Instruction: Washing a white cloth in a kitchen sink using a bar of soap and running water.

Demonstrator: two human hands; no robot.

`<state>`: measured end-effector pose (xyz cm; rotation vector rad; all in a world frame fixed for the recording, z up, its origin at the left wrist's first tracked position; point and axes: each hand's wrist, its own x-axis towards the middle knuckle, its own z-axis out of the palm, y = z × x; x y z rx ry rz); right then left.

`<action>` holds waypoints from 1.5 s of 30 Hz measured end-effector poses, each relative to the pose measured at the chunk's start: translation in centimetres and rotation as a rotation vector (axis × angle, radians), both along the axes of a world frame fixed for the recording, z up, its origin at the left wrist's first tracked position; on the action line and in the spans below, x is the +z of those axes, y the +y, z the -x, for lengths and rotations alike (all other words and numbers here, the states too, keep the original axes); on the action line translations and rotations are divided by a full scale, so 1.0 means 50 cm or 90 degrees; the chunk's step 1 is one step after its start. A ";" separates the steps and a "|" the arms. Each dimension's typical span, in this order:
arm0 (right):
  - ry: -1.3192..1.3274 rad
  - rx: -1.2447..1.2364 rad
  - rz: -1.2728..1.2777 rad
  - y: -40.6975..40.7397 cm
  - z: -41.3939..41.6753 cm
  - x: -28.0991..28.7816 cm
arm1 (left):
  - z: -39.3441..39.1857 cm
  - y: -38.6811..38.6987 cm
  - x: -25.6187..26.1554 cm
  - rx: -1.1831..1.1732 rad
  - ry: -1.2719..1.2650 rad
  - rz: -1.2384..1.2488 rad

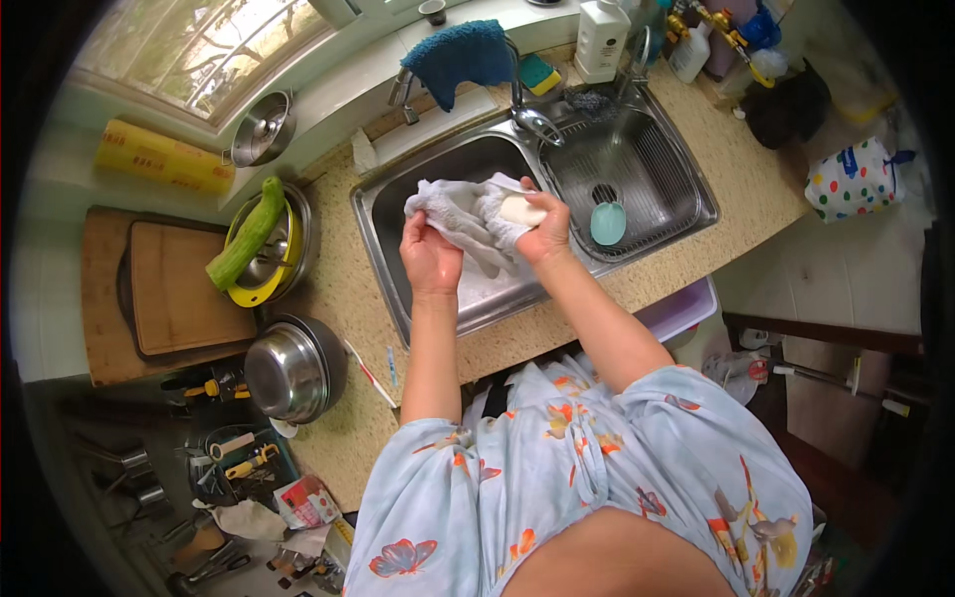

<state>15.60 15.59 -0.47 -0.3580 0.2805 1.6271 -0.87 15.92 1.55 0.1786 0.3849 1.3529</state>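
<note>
Over the left basin of a stainless steel double sink (378, 287), my two hands hold a wet white cloth (455, 213) between them. My left hand (434, 257) grips its left end, palm turned up. In my right hand (548, 224) are the cloth's other end and a cream-coloured bar of soap (522, 212), pressed against the fabric. Whitish suds show below the cloth. A light green oval dish (608, 224) lies in the right basin, on a wire rack beside the drain. The chrome faucet (539, 125) stands behind, between the basins.
A blue towel (456, 61) hangs over the faucet pipe, near a sponge (539, 74) and a white bottle (601, 41). To the left are a green gourd (250, 235) on a yellow-rimmed colander, stacked metal bowls (287, 372), cutting boards (190, 287) and a toothbrush (371, 375) on the counter.
</note>
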 end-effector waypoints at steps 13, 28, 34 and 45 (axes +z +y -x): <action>-0.302 0.073 -0.015 0.026 -0.032 0.016 | -0.013 0.028 -0.233 -0.086 0.301 -0.067; -1.424 0.022 -0.152 0.037 0.062 -0.102 | -0.129 -0.017 -0.163 -0.130 0.022 0.129; -1.098 0.248 0.166 0.091 0.019 -0.186 | -0.106 -0.038 -0.109 -0.118 0.006 0.118; -0.011 0.119 0.028 0.019 -0.076 -0.025 | 0.151 -0.052 -0.236 -0.089 -0.077 -0.077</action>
